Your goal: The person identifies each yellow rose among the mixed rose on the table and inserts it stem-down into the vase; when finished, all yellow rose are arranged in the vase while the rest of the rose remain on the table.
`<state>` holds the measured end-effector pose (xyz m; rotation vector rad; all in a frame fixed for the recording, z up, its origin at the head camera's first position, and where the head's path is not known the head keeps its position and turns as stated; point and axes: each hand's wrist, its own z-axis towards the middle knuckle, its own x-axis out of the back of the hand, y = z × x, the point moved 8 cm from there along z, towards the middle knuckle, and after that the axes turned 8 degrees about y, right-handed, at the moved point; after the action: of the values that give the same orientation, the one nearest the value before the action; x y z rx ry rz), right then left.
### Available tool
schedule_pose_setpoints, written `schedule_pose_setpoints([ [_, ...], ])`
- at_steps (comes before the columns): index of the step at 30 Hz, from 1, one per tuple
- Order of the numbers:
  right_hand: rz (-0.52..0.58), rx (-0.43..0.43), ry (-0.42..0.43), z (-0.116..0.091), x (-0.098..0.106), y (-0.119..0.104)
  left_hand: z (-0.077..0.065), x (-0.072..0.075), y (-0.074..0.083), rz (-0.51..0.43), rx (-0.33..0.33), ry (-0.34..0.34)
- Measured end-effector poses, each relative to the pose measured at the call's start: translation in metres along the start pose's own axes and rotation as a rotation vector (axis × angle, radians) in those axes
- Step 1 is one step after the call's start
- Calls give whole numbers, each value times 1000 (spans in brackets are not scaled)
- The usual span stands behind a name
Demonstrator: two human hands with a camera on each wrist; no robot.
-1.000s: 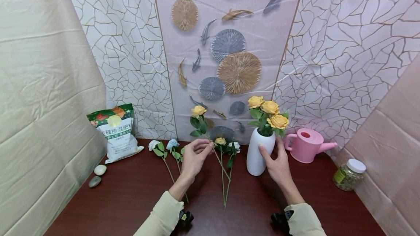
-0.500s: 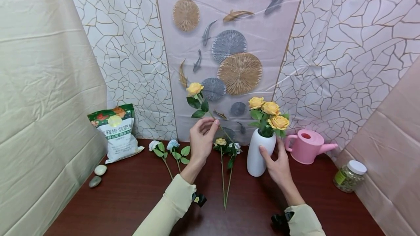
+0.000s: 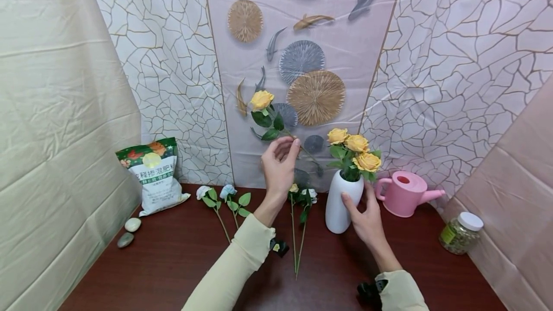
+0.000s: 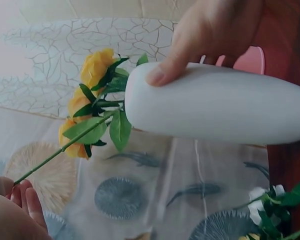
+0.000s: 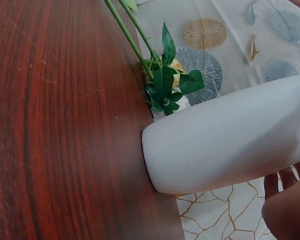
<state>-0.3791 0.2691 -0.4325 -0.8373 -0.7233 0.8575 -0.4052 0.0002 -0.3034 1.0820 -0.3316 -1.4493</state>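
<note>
My left hand (image 3: pixel 278 169) pinches the stem of a yellow rose (image 3: pixel 262 100), raised above the table and slanting down toward the vase. In the left wrist view the bare green stem (image 4: pixel 52 156) runs from the fingertips toward the vase's mouth; whether its end touches anything there I cannot tell. A white vase (image 3: pixel 339 208) stands upright holding several yellow roses (image 3: pixel 356 142). Around the vase's right side my right hand (image 3: pixel 366 215) grips, thumb across the front. In the right wrist view the vase (image 5: pixel 220 140) hides part of the fingers.
Between the arms lie a yellow rose (image 3: pixel 294 188) and a white rose (image 3: pixel 309 194). White (image 3: pixel 203 192) and pale blue (image 3: pixel 227 191) roses lie left. A pink watering can (image 3: pixel 403 193), jar (image 3: pixel 461 233), fertilizer bag (image 3: pixel 157 179) and pebbles (image 3: pixel 132 224) stand toward the sides.
My left hand has lifted the yellow rose upward and to the right, bringing its stem end near the vase. The right hand keeps its grip on the vase.
</note>
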Motion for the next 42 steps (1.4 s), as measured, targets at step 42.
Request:
schedule_pose_setpoints([
  [42,27,16,2,0,0,-2,-35,-53,-33,213,-31,-53],
])
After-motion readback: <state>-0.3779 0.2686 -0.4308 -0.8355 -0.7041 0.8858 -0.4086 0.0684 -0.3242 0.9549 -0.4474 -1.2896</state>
